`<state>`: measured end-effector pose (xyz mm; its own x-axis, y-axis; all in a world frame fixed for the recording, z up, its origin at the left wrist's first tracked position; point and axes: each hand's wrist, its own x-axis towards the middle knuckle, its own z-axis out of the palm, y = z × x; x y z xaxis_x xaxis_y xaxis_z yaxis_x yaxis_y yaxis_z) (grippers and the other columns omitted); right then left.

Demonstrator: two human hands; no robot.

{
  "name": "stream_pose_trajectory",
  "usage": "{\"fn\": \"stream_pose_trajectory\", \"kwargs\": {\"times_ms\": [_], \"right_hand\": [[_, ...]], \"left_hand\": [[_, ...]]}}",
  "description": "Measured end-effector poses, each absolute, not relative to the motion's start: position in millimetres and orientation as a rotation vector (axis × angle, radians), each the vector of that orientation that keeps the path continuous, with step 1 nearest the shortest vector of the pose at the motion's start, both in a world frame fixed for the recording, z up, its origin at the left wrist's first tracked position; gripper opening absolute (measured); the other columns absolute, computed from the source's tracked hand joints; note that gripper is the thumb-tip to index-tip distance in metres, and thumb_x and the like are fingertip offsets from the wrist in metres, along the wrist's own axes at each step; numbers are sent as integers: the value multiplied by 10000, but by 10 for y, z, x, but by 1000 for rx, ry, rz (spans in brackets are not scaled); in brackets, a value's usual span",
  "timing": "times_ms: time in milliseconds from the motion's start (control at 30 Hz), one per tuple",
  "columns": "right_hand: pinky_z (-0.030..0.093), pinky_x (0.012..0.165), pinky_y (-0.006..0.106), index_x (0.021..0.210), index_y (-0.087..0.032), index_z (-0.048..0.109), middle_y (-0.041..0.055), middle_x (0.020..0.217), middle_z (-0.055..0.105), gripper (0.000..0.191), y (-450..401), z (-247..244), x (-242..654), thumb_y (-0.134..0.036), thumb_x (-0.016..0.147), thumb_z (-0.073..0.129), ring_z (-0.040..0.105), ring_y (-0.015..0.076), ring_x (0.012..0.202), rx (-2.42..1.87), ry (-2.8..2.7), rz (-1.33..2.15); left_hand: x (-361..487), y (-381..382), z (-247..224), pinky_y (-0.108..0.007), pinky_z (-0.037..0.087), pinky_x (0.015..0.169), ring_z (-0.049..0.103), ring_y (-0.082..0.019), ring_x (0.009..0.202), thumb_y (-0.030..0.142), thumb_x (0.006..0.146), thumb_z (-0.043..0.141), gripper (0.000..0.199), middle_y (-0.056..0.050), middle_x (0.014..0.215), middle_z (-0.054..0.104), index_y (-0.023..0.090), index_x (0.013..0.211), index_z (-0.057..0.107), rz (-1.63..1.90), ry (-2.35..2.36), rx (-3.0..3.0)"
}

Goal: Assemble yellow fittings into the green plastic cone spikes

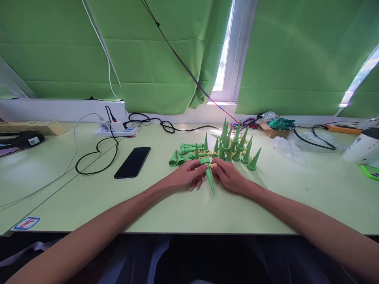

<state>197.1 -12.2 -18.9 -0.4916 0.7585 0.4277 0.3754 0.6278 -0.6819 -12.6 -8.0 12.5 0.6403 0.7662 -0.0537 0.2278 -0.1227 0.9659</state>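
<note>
My left hand (pixel 192 172) is closed on a green plastic spike (pixel 209 178), its wide collar up and its narrow tip slanting down toward me. Close beside it, my right hand (pixel 227 174) pinches a small pale-yellow piece (pixel 213 164) near the collar; its exact shape is mostly hidden by the fingers. Just beyond my hands, several similar green spikes (pixel 237 148) stand point up in a cluster. Other green spikes (pixel 189 148) lie on their sides to the left of that cluster. Small yellow pieces (pixel 209 153) are scattered among them.
A black phone (pixel 132 162) lies left of my hands on the pale table (pixel 166 213). Behind it are a white power strip (pixel 116 131) and loose cables. Clear plastic bags (pixel 287 150) and a small cardboard box (pixel 274 129) sit at the right rear, with a white container (pixel 363 148) farther right.
</note>
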Motion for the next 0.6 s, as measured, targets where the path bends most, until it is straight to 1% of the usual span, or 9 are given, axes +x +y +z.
{"fn": "stream_pose_trajectory", "kwargs": {"times_ms": [100, 300, 367, 433, 533, 600], "right_hand": [[393, 581, 287, 768, -237, 389, -30, 605, 547, 387, -120, -190, 1969, -454, 1067, 276, 468, 139, 539, -882, -2111, 693], [388, 594, 293, 743, -233, 392, -28, 602, 538, 422, -136, -161, 1957, -477, 1065, 270, 471, 137, 544, -897, -2104, 722], [394, 608, 293, 722, -226, 406, -24, 600, 538, 453, -147, -147, 1947, -488, 1063, 264, 472, 133, 544, -894, -2087, 737], [399, 618, 292, 689, -220, 420, -18, 593, 536, 494, -160, -136, 1934, -504, 1060, 260, 474, 129, 544, -894, -2059, 757], [393, 598, 282, 639, -213, 430, -15, 558, 518, 550, -178, -136, 1914, -537, 1051, 265, 465, 120, 526, -895, -2003, 803], [383, 573, 273, 619, -211, 426, -19, 533, 503, 569, -187, -143, 1903, -552, 1046, 270, 453, 113, 507, -886, -1969, 835]], "left_hand": [[-129, -84, 113, -195, 379, 400, 460, -73, 407, 608, 933, 503, 458, 24, 552, 559, 152, 915, 540, 569, 820, 1714], [-124, -88, 79, -201, 370, 415, 476, -91, 439, 527, 927, 574, 399, 41, 547, 538, 155, 1071, 578, 666, 798, 1779], [-118, -89, 71, -205, 380, 430, 474, -91, 442, 496, 924, 590, 354, 49, 534, 527, 160, 1036, 582, 697, 783, 1797], [-109, -96, 69, -207, 385, 443, 474, -89, 446, 475, 925, 596, 310, 52, 528, 521, 168, 960, 571, 721, 774, 1806], [-96, -120, 83, -204, 355, 444, 457, -82, 452, 454, 924, 598, 286, 50, 535, 524, 180, 880, 526, 739, 789, 1824], [-88, -140, 101, -204, 333, 445, 442, -78, 458, 447, 922, 598, 284, 50, 548, 528, 187, 863, 501, 746, 810, 1839]]}}
